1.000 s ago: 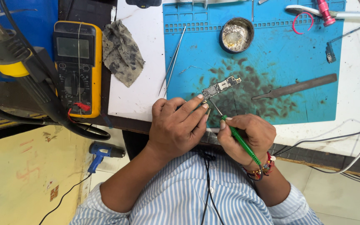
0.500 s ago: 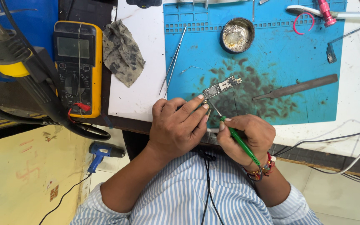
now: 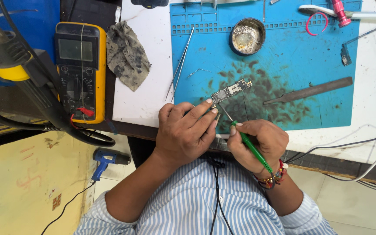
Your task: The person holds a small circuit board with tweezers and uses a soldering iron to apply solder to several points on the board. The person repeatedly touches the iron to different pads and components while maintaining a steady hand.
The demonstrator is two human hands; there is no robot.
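A small circuit board (image 3: 232,91) lies on the stained blue work mat (image 3: 292,65). My left hand (image 3: 187,129) rests at the mat's near edge, its fingertips pinching the board's near end. My right hand (image 3: 260,141) grips a green-handled tool (image 3: 251,147) like a pen. The tool's thin metal tip (image 3: 225,114) points up toward the board's near end, close to my left fingertips.
Tweezers (image 3: 180,63) lie at the mat's left edge, a round tin (image 3: 247,36) at its top, a flat metal pry tool (image 3: 308,91) to the right. A yellow multimeter (image 3: 80,69) and dirty cloth (image 3: 127,54) sit left. Cables (image 3: 349,148) trail right.
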